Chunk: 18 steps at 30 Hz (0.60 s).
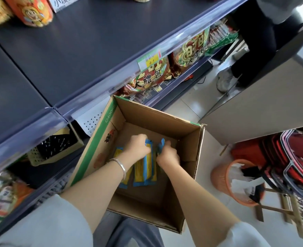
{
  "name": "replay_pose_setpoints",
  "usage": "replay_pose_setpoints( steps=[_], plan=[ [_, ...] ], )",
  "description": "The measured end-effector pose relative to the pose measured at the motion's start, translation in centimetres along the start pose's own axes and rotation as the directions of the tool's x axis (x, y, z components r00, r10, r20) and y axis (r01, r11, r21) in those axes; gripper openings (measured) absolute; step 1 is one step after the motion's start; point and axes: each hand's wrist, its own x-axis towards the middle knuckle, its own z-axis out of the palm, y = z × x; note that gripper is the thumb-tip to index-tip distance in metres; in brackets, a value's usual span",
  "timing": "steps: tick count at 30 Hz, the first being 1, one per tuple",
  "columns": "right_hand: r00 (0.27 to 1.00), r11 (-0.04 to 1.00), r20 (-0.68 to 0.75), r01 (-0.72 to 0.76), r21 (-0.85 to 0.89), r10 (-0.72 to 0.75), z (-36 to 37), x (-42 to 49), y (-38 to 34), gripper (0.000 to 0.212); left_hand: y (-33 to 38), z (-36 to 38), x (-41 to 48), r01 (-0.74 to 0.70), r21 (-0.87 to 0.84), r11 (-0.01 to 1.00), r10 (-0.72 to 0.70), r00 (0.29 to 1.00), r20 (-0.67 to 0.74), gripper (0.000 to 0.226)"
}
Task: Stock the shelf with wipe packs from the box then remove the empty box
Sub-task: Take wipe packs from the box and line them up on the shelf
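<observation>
An open cardboard box (186,132) stands on the floor in front of the shelves. Both my hands reach down into it. Several blue and yellow wipe packs (147,172) lie on its bottom. My left hand (136,146) grips the top of one upright pack. My right hand (167,155) grips another blue pack beside it. The dark shelf (79,50) above the box is mostly bare, with an orange snack bag at its back left.
Snack bags (152,75) fill the lower shelf behind the box. An orange waste basket (236,182) and stacked red shopping baskets (289,157) stand at the right. Another person's legs (236,68) stand at the shelf's far end. A plastic crate (45,154) sits low left.
</observation>
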Motion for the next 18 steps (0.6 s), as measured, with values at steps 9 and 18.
replay_pose_setpoints(
  steps=[9, 18],
  plan=[
    [1.000, 0.963, 0.019, 0.006, 0.268, -0.011, -0.6, -0.5, -0.7, 0.043, 0.2, -4.5, -0.6, -0.030, 0.480, 0.877, 0.044, 0.999, -0.018, 0.003],
    [0.997, 0.923, 0.028, -0.081, 0.377, 0.076, 0.0, 0.7, 0.7, 0.035, -3.1, -0.4, 0.2, -0.021, 0.304, 0.952, -0.013, 0.994, 0.108, 0.038]
  ],
)
